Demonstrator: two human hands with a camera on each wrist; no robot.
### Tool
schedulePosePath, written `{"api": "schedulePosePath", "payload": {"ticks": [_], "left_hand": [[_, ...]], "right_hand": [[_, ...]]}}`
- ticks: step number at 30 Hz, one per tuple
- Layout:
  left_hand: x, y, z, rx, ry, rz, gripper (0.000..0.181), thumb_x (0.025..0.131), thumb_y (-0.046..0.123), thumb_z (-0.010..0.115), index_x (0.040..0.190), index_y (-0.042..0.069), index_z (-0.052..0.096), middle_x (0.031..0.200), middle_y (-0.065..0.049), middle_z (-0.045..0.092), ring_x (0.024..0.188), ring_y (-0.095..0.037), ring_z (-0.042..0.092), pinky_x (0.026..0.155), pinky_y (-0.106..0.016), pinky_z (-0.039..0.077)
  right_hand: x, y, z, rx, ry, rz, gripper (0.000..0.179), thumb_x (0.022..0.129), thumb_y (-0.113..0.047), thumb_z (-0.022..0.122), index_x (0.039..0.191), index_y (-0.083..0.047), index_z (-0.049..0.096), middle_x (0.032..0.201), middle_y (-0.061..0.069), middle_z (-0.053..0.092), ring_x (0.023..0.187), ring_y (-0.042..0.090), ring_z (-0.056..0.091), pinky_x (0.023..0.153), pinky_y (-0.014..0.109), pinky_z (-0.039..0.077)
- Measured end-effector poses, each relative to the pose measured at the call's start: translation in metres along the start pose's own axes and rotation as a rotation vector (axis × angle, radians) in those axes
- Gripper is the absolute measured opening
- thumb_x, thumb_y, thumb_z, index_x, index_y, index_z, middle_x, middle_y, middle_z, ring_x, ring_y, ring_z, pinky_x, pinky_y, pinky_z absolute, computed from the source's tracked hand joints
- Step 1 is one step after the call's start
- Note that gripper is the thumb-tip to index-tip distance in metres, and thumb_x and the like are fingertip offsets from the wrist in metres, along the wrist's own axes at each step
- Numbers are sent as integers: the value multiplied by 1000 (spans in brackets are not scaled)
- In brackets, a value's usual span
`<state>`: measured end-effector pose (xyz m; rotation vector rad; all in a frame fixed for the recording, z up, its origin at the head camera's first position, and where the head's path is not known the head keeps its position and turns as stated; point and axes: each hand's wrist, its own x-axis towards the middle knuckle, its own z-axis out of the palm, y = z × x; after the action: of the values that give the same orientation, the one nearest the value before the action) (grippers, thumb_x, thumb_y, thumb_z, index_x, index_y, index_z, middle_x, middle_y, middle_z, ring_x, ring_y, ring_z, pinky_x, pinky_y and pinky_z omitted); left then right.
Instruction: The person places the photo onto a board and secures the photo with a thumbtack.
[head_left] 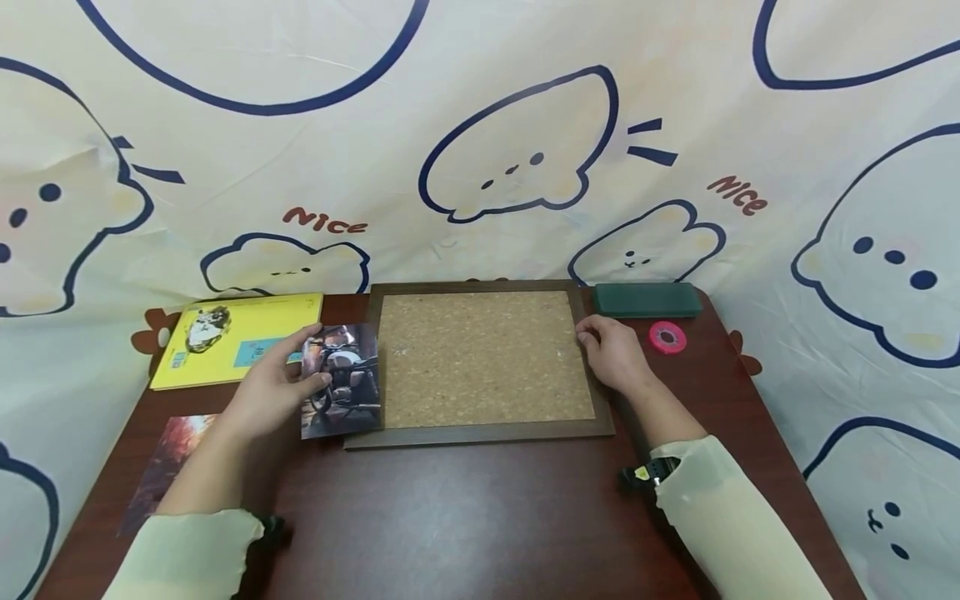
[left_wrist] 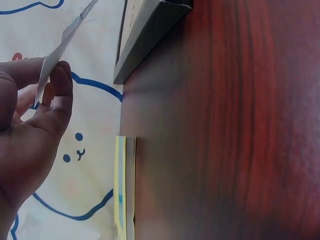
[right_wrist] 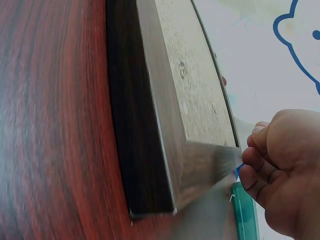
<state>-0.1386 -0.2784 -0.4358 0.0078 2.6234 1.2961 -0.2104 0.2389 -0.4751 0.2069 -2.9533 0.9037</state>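
I've got L hand [head_left: 270, 383] pinching the motorcycle photo print [head_left: 343, 408] by the L edge of the framed corkboard [head_left: 487, 358]; print's long axis runs near-to-far, board's L–R. L hand's nearest the print. R hand [head_left: 618, 354] is across at the board's R edge, fingers curled, can't tell if gripping anything. Head cam: print overlaps frame. L wrist cam: print's edge-on, tilted, clear of the tabletop [head_left: 450, 517].
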Motion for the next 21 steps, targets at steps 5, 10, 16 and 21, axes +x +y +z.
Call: {"api": "schedulePosePath", "payload": {"ticks": [5, 10, 16, 21], "left_hand": [[8, 3, 6, -43, -8, -1, 83, 98, 21, 73, 165, 33, 26, 168, -21, 21, 135, -54, 48, 94, -57, 54], [16, 3, 14, -78, 12, 27, 79, 97, 20, 75, 163, 26, 33, 158, -21, 37, 131, -48, 55, 90, -52, 58], [25, 5, 22, -67, 35, 32, 74, 96, 19, 75, 160, 21, 38, 144, -19, 50, 122, -41, 59, 89, -47, 56], [35, 7, 29, -72, 31, 19, 73, 96, 22, 76, 160, 22, 40, 142, -17, 54, 114, -36, 60, 85, -40, 54]], "right_hand": [[3, -6, 4, 12, 10, -13, 15, 105, -14, 61, 114, -7, 71, 115, 15, 72, 106, 31, 66, 93, 52, 53], [4, -16, 7, 25, 19, -41, 14, 104, -14, 63, 113, -8, 72, 114, 13, 73, 107, 31, 68, 94, 52, 53], [7, -25, 12, 41, 17, -59, 12, 103, -14, 64, 110, -10, 73, 109, 11, 74, 102, 29, 68, 93, 50, 53], [10, -30, 16, 54, 9, -48, 12, 102, -14, 65, 110, -10, 74, 108, 10, 74, 99, 27, 67, 91, 48, 54]]}}
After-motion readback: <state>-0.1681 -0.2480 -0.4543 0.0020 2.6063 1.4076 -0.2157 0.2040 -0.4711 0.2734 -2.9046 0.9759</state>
